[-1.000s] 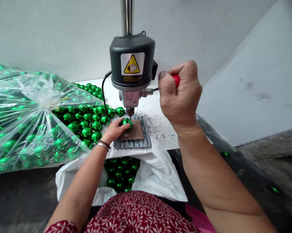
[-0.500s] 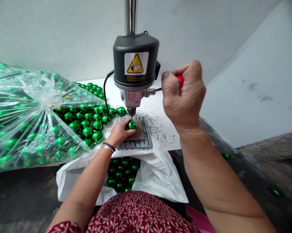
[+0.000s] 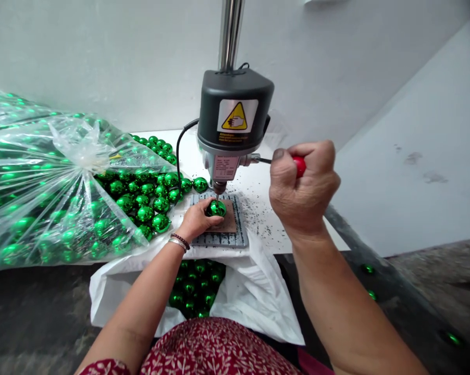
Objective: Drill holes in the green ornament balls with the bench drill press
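A black and grey drill press point(image 3: 237, 112) with a yellow warning sticker stands upright at the centre. My right hand point(image 3: 306, 190) is wrapped round the red knob point(image 3: 298, 166) of its lever. Below the chuck, my left hand point(image 3: 199, 219) grips a shiny green ball point(image 3: 217, 209) between thumb and fingers, over a brown board point(image 3: 230, 221) on the grey base plate point(image 3: 240, 239). The drill bit point(image 3: 218, 197) reaches down to the top of the ball; whether it has entered the ball is too small to tell.
A clear plastic bag point(image 3: 82, 156) full of green balls fills the left side, with loose balls point(image 3: 145, 213) beside it. Dark shavings lie scattered on the white table point(image 3: 268, 203). A white sack point(image 3: 258, 291) holding green balls hangs at the table's front edge.
My right hand and the lever knob have moved down. The whole view has shifted, so the press appears further right and lower. My left hand still holds the green ball.
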### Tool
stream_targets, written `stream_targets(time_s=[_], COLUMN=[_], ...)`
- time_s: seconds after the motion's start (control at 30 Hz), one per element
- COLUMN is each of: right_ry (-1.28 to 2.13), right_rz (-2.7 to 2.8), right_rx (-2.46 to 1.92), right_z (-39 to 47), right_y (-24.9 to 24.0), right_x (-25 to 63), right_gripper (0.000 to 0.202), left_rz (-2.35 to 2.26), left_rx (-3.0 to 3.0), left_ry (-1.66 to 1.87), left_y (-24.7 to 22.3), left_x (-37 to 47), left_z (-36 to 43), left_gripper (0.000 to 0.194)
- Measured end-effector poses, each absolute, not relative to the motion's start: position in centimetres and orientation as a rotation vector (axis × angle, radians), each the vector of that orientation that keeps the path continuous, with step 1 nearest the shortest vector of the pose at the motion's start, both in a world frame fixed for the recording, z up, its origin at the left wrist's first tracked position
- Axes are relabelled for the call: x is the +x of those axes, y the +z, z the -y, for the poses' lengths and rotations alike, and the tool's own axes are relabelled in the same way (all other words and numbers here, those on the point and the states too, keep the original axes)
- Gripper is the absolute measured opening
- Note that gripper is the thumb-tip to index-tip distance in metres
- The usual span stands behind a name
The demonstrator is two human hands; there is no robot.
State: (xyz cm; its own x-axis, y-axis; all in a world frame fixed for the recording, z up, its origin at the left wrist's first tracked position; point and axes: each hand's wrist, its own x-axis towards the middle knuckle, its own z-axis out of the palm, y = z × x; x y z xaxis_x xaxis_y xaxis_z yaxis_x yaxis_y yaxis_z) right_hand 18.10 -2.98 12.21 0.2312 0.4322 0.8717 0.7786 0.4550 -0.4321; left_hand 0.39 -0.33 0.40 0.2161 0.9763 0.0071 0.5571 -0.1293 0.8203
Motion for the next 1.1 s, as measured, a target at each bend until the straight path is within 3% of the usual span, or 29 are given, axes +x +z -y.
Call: stream_targets(time_s=[0.2,0.43,0.77,0.93,1.1], right_ry=[-0.409,-0.597,-0.607,-0.567,-0.260], right_rz=[1.346,1.341,1.375,1.336,1.340], right_rx=[-1.149,-1.028,-0.983,-1.042,-1.292], right_z=[3.2,3.1,3.4,1.9,0.0], right_y=[11.0,9.2,5.9,11.0,17.1], right_x=[17.9,17.8,17.8,18.0,17.8], right_gripper=[0.021,0.008,0.007,0.018,0.024], left_rz=[-1.417,-1.432,-1.425,-1.438,-1.301], left_rx=[1.805,1.813,1.768,1.771,1.819], left_ry=[0.774,0.796,0.786,0.778,0.792], left_y=[-0.2,-1.3,-0.7,-0.2,0.6], left_x=[0.3,0.1,0.2,0.6,-1.5], left_z=[0.2,-0.1,0.1,0.2,1.6], left_gripper=[0.057,0.063,0.068,0.059,0.051])
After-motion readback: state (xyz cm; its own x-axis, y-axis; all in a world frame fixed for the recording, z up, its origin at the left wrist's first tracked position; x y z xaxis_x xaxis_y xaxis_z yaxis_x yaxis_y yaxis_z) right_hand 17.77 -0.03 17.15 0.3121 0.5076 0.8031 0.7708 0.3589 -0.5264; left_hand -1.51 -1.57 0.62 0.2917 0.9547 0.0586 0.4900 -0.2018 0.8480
